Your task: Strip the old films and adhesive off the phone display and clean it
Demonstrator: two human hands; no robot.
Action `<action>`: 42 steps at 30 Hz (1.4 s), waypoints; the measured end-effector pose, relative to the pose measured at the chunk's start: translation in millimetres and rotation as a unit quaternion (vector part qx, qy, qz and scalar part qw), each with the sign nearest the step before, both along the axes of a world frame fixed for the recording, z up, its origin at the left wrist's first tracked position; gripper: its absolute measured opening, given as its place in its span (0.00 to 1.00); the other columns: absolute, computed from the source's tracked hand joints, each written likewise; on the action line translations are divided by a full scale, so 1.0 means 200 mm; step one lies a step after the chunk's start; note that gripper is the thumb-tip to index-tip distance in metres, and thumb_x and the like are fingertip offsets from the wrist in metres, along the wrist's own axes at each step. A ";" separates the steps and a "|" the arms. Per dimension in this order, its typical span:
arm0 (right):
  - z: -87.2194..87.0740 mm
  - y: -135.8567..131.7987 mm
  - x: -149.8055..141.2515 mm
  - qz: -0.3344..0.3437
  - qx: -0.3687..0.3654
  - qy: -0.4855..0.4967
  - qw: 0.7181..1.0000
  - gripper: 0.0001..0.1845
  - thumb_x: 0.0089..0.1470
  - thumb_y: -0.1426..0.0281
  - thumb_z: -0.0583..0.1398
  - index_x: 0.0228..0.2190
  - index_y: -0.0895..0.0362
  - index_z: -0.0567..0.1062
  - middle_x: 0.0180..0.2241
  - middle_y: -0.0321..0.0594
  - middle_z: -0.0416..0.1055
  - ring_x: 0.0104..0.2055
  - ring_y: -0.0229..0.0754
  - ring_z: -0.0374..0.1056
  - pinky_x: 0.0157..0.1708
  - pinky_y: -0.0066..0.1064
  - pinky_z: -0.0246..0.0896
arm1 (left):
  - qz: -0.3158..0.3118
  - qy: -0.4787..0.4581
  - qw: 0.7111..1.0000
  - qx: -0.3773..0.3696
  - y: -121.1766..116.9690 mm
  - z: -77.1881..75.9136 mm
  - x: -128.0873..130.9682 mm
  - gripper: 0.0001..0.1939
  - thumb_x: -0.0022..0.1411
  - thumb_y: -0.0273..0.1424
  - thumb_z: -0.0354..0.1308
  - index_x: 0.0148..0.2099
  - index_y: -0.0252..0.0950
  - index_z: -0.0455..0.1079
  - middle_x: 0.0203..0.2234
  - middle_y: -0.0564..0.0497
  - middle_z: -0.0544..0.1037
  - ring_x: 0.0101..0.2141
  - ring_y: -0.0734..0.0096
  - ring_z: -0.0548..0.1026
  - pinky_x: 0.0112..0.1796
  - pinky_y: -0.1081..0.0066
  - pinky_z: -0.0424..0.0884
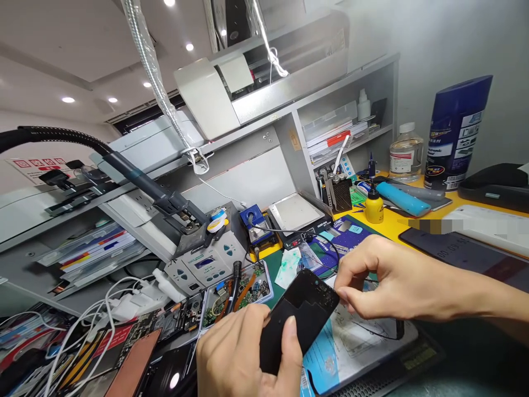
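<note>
My left hand (243, 353) is wrapped round the lower part of a black phone back cover (300, 317), with the thumb lying on its face. My right hand (388, 284) comes in from the right, its fingers pinched together at the cover's top right corner. What the pinch holds is too small to make out. The cover is tilted and held above a light blue sheet (351, 347) on the bench.
A soldering station (206, 259) and an opened phone with green boards (239, 292) lie behind my left hand. A hot plate (295, 215), a yellow bottle (374, 207), a blue spray can (457, 132) and a dark phone (463, 253) stand to the right. Cables crowd the left.
</note>
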State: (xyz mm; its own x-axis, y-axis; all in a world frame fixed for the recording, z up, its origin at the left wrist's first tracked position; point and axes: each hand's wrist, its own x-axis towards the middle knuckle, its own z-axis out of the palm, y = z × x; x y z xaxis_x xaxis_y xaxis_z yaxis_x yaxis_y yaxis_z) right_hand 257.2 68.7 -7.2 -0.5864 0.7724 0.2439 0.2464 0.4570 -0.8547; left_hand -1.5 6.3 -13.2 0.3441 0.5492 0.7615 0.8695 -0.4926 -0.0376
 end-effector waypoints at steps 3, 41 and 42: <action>0.00 0.00 0.00 -0.016 0.046 -0.045 0.998 0.08 0.52 0.72 0.62 0.26 0.59 0.82 0.24 0.36 0.77 0.27 0.37 0.70 0.28 0.24 0.61 | 0.003 0.000 1.000 0.003 0.00 0.00 0.00 0.05 0.62 0.29 0.59 0.33 0.40 0.65 0.19 0.55 0.70 0.21 0.67 0.71 0.26 0.68 0.63; 0.05 0.20 0.25 -0.046 -0.156 -0.040 0.986 0.27 0.54 0.61 0.66 0.52 0.60 0.74 0.32 0.43 0.79 0.24 0.43 0.76 0.19 0.29 0.69 | -0.006 -0.211 0.797 -0.567 0.11 0.04 -0.07 0.21 0.65 0.49 0.48 0.29 0.38 0.62 0.23 0.57 0.62 0.26 0.69 0.61 0.28 0.70 0.53; 0.04 0.21 0.25 -0.054 -0.153 -0.057 0.985 0.28 0.53 0.63 0.66 0.53 0.60 0.74 0.31 0.42 0.79 0.23 0.42 0.75 0.18 0.28 0.67 | -0.009 -0.212 0.794 -0.570 0.12 0.04 -0.07 0.21 0.64 0.49 0.49 0.29 0.38 0.63 0.22 0.57 0.62 0.25 0.70 0.61 0.27 0.70 0.53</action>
